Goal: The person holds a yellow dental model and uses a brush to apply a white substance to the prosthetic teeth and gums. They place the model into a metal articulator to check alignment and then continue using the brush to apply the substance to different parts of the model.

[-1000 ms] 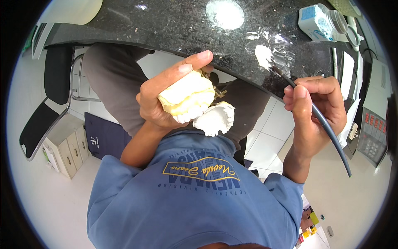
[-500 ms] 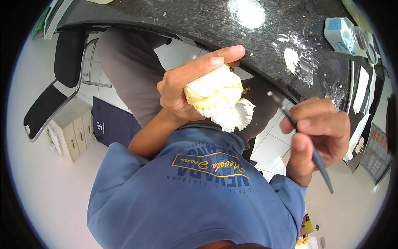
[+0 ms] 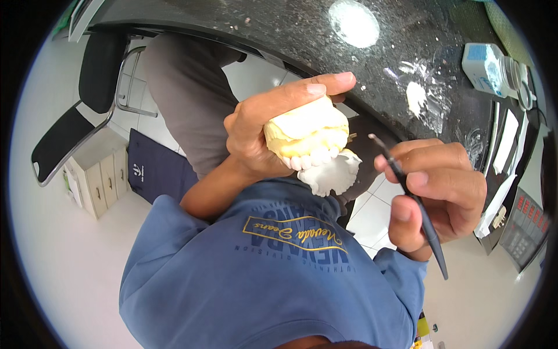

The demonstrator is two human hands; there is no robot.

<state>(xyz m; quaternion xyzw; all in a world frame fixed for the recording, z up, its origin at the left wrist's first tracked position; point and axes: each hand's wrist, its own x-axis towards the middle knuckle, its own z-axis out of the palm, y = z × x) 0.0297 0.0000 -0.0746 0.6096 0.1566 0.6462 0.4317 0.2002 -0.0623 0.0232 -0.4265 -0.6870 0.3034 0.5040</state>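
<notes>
My left hand (image 3: pixel 253 125) is closed round a pale yellow dental model (image 3: pixel 305 123), held above my lap. A row of white teeth (image 3: pixel 311 159) runs along its lower side. Under the teeth hangs a thin white scalloped piece (image 3: pixel 330 177); how it joins the model I cannot tell. My right hand (image 3: pixel 444 183) pinches a slim dark-handled tool (image 3: pixel 429 225) between thumb and fingers. The tool's small pale tip points toward the model, a short gap away from it. My left palm and part of the model's back are hidden.
A dark speckled countertop (image 3: pixel 279 23) lies ahead, with a white round patch (image 3: pixel 353 23) and smeared white powder (image 3: pixel 416 98) on it. At the right stands an open white-and-blue jar (image 3: pixel 485 67). A black chair (image 3: pixel 102 72) and a drawer cabinet (image 3: pixel 99 177) are at left.
The dental model has tilted, so its front teeth show more, and it sits slightly lower and further right. My right hand has shifted a little left, bringing the tool's tip nearer the model.
</notes>
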